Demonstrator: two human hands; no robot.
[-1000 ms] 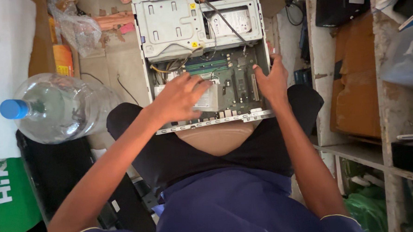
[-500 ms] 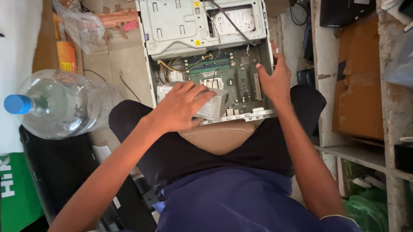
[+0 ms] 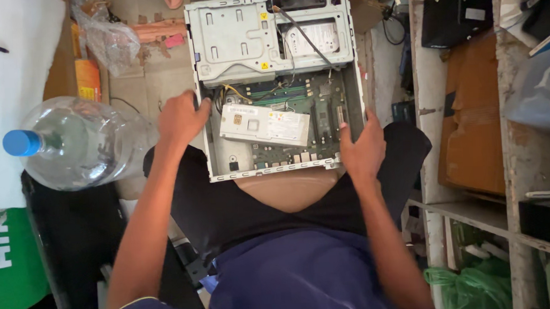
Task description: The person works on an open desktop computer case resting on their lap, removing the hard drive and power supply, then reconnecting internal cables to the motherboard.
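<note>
Head view: left hand (image 3: 181,118) and right hand (image 3: 362,147) clamp opposite walls of the open grey metal computer case (image 3: 226,169); inside lies a white-labelled rectangular power supply (image 3: 264,125), with yellow triangular stickers (image 3: 263,16) on the drive cage.

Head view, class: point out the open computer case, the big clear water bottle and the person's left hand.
open computer case (image 3: 235,32): head view, grey drive bay plate.
water bottle (image 3: 83,144): head view, clear body.
left hand (image 3: 181,118): head view, back of the hand.

Dusty floor (image 3: 160,79), wooden shelving (image 3: 522,162) — cluttered, daylit
</note>
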